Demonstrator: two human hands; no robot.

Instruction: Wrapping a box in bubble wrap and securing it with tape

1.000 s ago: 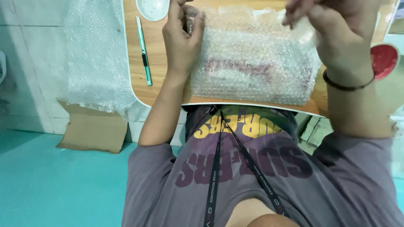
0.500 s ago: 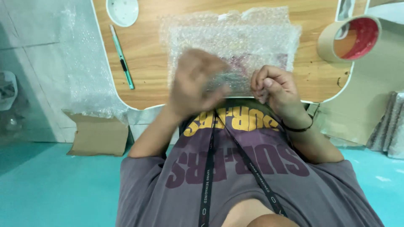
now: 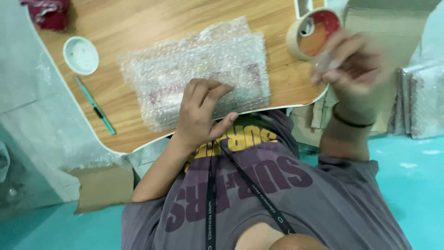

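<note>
**Left hand pins the bubble-wrapped parcel; right hand lifts off toward the tape**

Since half a second ago your hands have parted: both were bunched together at the near edge of the parcel, and now only one stays on it. Your bubble-wrapped parcel (image 3: 199,78) lies flat in the middle of the table (image 3: 138,18), its near side close to the table's near edge, with something reddish showing dimly through the wrap. Your left hand (image 3: 201,111) rests on the parcel's near edge, fingers (image 3: 203,92) curled and pressing down on the wrap, thumb stretched out along the table's near edge; it presses rather than grips. Your right hand (image 3: 351,60) is raised by the table's right edge, blurred, fingers loosely bent; whether it holds anything you cannot tell. Just beside it, at the far right corner, sits a roll of tape (image 3: 312,32) with a red inner ring. Toward the left edge lie a small white round dish (image 3: 81,55) and, nearer you, a green pen (image 3: 95,105).
</note>
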